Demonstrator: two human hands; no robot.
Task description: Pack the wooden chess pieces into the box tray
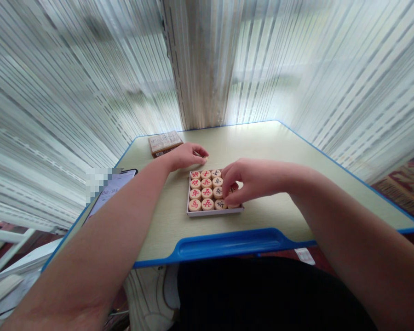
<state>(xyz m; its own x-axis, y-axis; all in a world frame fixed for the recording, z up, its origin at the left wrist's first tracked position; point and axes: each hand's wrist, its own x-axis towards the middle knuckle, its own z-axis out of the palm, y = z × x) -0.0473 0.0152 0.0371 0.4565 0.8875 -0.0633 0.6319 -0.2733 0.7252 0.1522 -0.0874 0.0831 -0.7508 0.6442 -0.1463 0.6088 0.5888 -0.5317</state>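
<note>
A shallow white box (214, 213) on the table holds rows of round wooden Chinese chess pieces (207, 194), with red characters on the left and black ones on the right. My right hand (243, 179) is over the box's right column, thumb and fingertips pinched at a piece in the lower right; the fingers partly cover that column. Beyond the box, my left hand (188, 155) rests low over the table. Its thumb and fingers close on a small pale piece (206, 158), apparently another chess piece, mostly hidden by the fingertips.
A patterned cardboard box (165, 141) lies at the back left, behind my left wrist. A phone (106, 193) is at the left edge, partly behind my left forearm. The pale table (255, 142) has a blue rim and a front groove (231, 244). Striped sheer curtains (207, 59) hang behind.
</note>
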